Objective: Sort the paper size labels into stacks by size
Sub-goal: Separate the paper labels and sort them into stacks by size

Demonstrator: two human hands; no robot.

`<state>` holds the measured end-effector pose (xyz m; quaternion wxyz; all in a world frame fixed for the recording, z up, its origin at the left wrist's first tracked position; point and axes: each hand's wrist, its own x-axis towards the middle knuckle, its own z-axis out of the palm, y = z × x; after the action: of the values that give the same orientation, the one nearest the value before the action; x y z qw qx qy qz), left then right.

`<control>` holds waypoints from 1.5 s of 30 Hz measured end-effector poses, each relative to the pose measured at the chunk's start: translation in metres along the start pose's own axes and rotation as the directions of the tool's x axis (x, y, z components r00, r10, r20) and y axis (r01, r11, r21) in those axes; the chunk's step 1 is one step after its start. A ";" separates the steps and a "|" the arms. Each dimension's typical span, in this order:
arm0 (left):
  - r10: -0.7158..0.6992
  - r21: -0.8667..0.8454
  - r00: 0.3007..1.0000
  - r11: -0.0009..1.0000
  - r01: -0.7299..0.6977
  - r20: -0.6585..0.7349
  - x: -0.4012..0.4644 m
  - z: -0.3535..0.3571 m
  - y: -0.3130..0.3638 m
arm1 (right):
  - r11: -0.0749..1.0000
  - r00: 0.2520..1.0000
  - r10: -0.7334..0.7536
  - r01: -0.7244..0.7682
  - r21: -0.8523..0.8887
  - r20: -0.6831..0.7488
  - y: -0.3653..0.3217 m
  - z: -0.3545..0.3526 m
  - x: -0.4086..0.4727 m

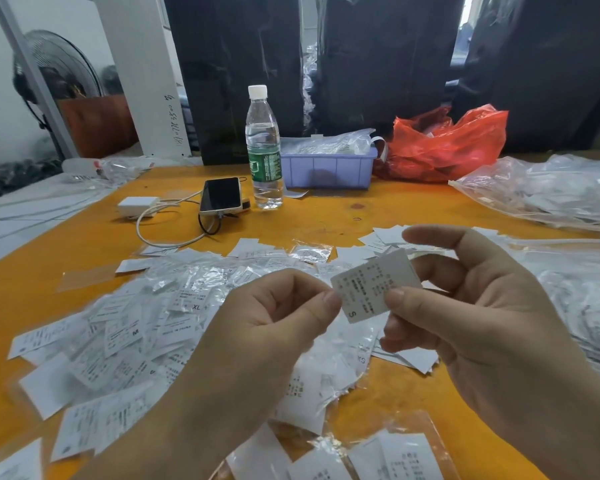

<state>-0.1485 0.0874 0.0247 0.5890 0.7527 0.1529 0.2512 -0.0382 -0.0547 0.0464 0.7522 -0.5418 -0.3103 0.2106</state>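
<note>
head view: both hands are raised over the orange desk [326, 216], with one paper size label [374, 284] held between them, above the loose heap of labels [146, 327]; the right hand [471, 306] has it, thumb pressed on the printed face near the lower right edge with the middle fingers curled behind, the index finger lifted straight and free above it; the left hand [274, 317] is curled, its thumb tip and bent index finger just touching or almost touching the label's left corner; whether it truly pinches the paper i cannot tell; the label is tilted, its long axis running from lower left to upper right, the printed face turned up toward the camera; a large letter s sits at the lower left end, so the size end points down and toward the left hand, and the far blank end points up and away toward the right index finger; the right hand is the one carrying it, so any placing move is likely its job; no tidy s stack is plain to see; labels reading xl and m lie mixed in the heap to the left, many inside clear sleeves, and a smaller cluster of white labels [409, 358] lies on the desk just below the right hand, the nearest candidate for a drop; its size i cannot read; sorting looks far from finished.
</note>
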 end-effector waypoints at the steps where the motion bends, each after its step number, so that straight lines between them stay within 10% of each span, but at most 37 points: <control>1: 0.002 -0.002 1.000 1.000 -0.002 0.002 0.000 0.000 0.000 | 1.000 1.000 0.012 -0.012 0.000 0.015 -0.001 -0.001 -0.001; 45: 0.042 -0.058 0.997 0.998 -0.038 0.068 0.000 -0.005 -0.001 | 0.961 0.944 0.110 -0.021 -0.277 0.311 0.010 -0.009 0.000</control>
<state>-0.1507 0.0918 0.0243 0.6100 0.7467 0.1104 0.2409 -0.0320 -0.0580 0.0349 0.6027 -0.6076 -0.4368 0.2772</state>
